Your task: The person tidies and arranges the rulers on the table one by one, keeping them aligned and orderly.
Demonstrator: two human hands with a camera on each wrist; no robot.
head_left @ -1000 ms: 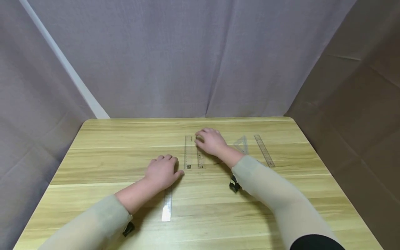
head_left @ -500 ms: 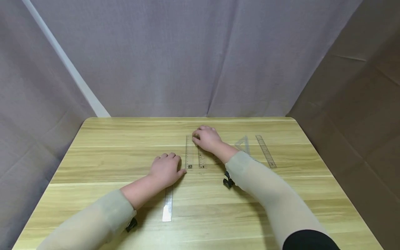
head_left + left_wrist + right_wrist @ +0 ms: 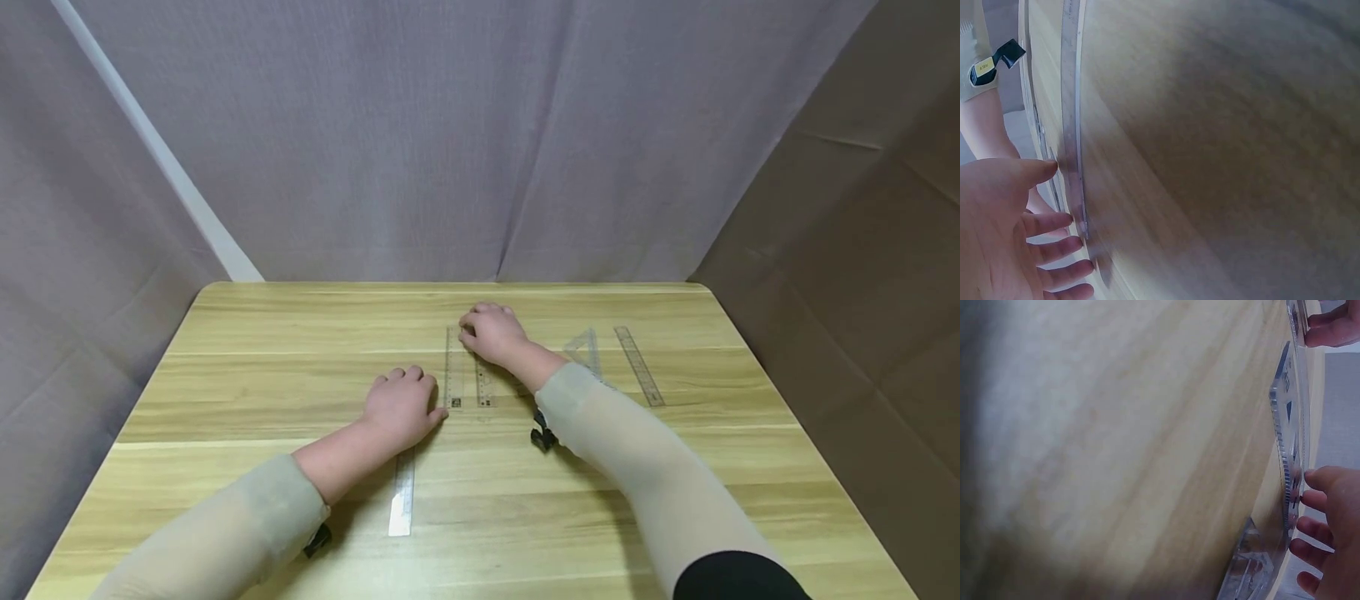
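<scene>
- Both hands lie flat, fingers relaxed, on the wooden table (image 3: pixel 225 392).
- Right hand (image 3: pixel 493 333) presses the far end of two clear rulers (image 3: pixel 465 379) at mid-table.
- Left hand (image 3: pixel 399 406) covers a steel ruler (image 3: pixel 401 496), thumb touching the clear rulers' near end.

- Right hand (image 3: pixel 491 332): shifted slightly left and toward the far table edge along the pair of clear plastic straight rulers (image 3: pixel 465 379); forearm drawn leftward with it.
- Left hand (image 3: pixel 401 407): crept a little right and forward, thumb tip now at the rulers' near end.
</scene>
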